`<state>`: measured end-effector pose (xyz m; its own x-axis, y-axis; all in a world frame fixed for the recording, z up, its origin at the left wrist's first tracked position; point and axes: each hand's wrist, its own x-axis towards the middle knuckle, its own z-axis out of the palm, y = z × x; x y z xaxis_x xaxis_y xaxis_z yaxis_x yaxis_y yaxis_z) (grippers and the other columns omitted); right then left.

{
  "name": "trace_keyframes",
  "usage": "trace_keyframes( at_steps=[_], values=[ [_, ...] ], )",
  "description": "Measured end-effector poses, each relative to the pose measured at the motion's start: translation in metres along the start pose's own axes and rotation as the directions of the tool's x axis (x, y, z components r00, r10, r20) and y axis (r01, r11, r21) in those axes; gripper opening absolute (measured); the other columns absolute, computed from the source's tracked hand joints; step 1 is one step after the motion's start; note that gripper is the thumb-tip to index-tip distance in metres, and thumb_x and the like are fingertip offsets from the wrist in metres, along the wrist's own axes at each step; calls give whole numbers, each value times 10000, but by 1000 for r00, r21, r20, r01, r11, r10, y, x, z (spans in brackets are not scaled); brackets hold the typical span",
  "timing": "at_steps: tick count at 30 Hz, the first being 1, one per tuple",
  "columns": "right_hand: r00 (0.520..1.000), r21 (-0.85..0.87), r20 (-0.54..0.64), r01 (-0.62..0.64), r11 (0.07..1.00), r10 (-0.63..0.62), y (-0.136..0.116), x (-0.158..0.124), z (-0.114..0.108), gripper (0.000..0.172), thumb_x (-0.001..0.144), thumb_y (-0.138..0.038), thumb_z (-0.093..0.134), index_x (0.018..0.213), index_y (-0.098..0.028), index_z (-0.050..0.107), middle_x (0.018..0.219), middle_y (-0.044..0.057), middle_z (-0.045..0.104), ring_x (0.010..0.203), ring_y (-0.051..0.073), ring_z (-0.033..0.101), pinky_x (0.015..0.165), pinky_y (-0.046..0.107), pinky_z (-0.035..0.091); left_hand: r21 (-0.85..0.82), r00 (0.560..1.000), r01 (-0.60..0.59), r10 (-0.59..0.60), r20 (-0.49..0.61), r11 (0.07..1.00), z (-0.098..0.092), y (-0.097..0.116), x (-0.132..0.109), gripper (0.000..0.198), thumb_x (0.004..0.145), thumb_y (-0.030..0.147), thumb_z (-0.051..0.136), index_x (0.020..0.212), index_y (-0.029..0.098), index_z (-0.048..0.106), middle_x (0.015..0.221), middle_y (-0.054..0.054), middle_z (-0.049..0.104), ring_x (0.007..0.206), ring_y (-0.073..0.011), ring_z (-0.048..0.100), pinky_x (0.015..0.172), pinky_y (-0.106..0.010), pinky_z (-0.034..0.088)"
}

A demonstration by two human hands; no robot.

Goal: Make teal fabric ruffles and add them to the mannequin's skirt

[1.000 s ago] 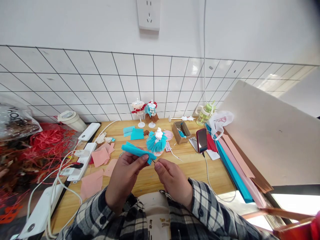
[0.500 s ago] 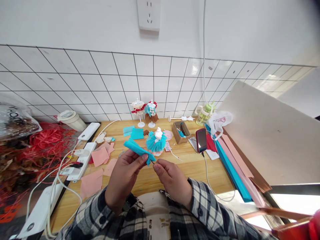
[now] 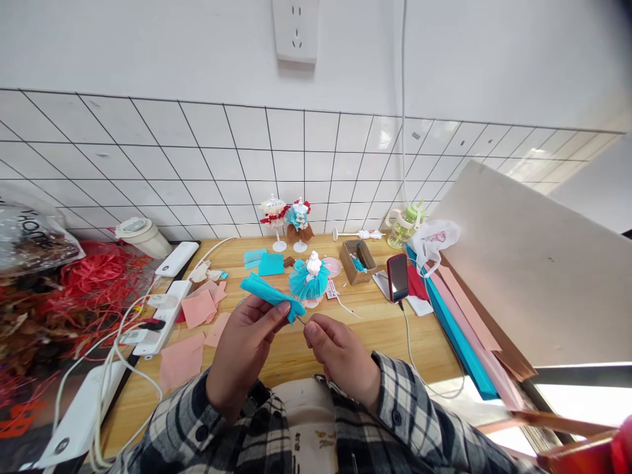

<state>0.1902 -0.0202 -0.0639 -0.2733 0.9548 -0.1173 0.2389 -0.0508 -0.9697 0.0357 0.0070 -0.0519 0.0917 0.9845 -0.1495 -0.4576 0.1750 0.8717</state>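
A folded strip of turquoise crepe paper (image 3: 264, 291) is pinched between the thumb and fingers of my left hand (image 3: 249, 342). Its gathered end points toward my right hand (image 3: 336, 345), whose thumb and index finger are closed on a thin needle-like piece (image 3: 300, 320) reaching to the paper. Most of that piece is hidden in my fingers, so its kind is unclear. Just beyond both hands stands a small white dress form (image 3: 313, 264) wearing a turquoise paper skirt (image 3: 307, 284). Two more dressed miniature forms (image 3: 299, 220) stand near the wall.
Turquoise paper squares (image 3: 271, 264) and pink paper pieces (image 3: 182, 361) lie on the wooden table (image 3: 370, 355). Right of centre are a small cardboard box (image 3: 358, 262) and a phone (image 3: 397, 278) on a cable. Power strips (image 3: 162, 319) with cords line the left edge; paper rolls (image 3: 457, 329) lean right.
The turquoise strip and my left hand have shifted slightly left, and my right hand slightly right. A little more of the thin piece shows between them.
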Motion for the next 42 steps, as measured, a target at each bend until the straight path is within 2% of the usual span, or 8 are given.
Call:
trace_keyframes(
  at_steps=[6,16,25,37,42],
  values=[
    [1000,1,-3,-23,1000,23,0,0,-1,426,919,-546,358,688,-195,425,518,-64,351,461,73,336,458,212,247,38,1000,16,-17,16,999,-1,1,-1,122,712,192,747,828,193,709,757,2,722,711,-129,641,716,-233,513],
    [1000,-8,-6,12,1000,-12,-3,1,-2,388,925,-482,400,665,-194,401,501,-73,327,465,70,317,470,214,240,82,998,21,-26,59,996,-3,2,0,139,745,207,723,883,193,710,839,-14,732,761,-132,632,736,-226,497],
    [1000,-14,-8,17,1000,-17,-3,1,-3,400,923,-478,404,640,-197,375,493,-71,321,476,77,308,472,222,220,99,998,29,-35,53,995,-2,5,2,161,725,227,736,884,202,718,839,-13,740,768,-146,635,715,-227,488],
    [999,-39,43,30,999,-28,-1,4,-5,393,910,-464,422,630,-188,407,547,-57,335,536,91,318,500,235,241,178,997,13,-27,77,984,-8,6,5,230,716,209,744,945,207,718,884,-22,741,793,-163,649,769,-257,487],
    [998,-54,43,36,998,-34,1,3,-6,387,908,-456,427,630,-188,408,559,-59,334,543,91,321,516,239,242,168,997,7,-20,72,986,-9,5,5,164,718,204,744,880,209,717,850,-8,740,752,-142,642,748,-243,490]
  ],
)
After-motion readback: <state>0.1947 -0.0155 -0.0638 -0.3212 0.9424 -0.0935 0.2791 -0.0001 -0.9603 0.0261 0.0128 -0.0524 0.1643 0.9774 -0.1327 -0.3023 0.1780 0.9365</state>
